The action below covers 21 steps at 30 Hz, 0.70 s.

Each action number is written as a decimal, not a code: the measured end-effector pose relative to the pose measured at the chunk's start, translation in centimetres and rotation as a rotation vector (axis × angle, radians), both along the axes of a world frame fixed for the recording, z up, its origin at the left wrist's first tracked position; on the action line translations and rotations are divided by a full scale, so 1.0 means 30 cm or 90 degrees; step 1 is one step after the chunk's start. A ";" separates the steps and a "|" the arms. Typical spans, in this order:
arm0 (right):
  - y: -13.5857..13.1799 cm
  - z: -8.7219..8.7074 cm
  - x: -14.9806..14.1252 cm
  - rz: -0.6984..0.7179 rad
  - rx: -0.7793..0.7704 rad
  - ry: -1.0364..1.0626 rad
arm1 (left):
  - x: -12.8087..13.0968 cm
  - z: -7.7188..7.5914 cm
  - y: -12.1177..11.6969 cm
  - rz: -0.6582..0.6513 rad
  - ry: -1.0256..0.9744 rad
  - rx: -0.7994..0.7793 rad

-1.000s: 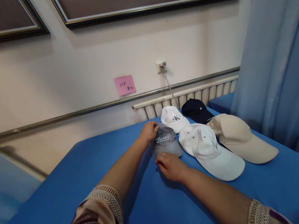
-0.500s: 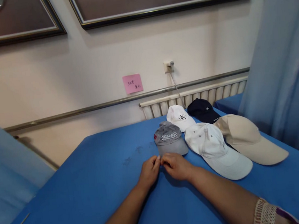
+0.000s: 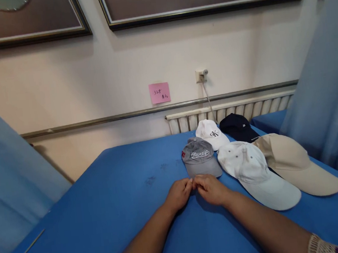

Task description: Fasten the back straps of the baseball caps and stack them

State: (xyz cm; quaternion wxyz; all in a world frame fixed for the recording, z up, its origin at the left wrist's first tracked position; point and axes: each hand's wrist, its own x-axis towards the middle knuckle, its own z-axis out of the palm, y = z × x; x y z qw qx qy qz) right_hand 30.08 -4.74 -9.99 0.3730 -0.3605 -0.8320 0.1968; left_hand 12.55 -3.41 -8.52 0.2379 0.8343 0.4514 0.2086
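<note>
A grey baseball cap point(image 3: 200, 154) with white "Always" lettering sits upright on the blue-covered table, its brim toward me. Just at the front edge of that brim, my left hand point(image 3: 179, 193) and my right hand point(image 3: 212, 188) meet at the fingertips. Both have curled, closed fingers. My right knuckles overlap the brim in view; whether they grip it I cannot tell. Whatever lies inside the fingers, if anything, is hidden. Right of the grey cap lies a pale, off-white cap point(image 3: 247, 162), with a beige long-brimmed cap point(image 3: 289, 152) beside it. Behind are a white cap point(image 3: 207, 128) with black letters and a navy cap point(image 3: 235, 125).
The blue table cover point(image 3: 111, 213) spreads under my arms, with dark smudges left of the grey cap. Blue curtains hang at the left point(image 3: 14, 183) and right point(image 3: 323, 98). A radiator point(image 3: 230, 112), a rail and a wall socket point(image 3: 201, 76) are behind the table.
The view has turned slightly left, so everything sits further right in the picture. My hands and the caps keep about the same places relative to each other.
</note>
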 end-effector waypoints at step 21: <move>-0.051 0.350 0.052 -0.318 0.262 0.405 | 0.012 0.369 -0.106 0.295 -0.357 0.430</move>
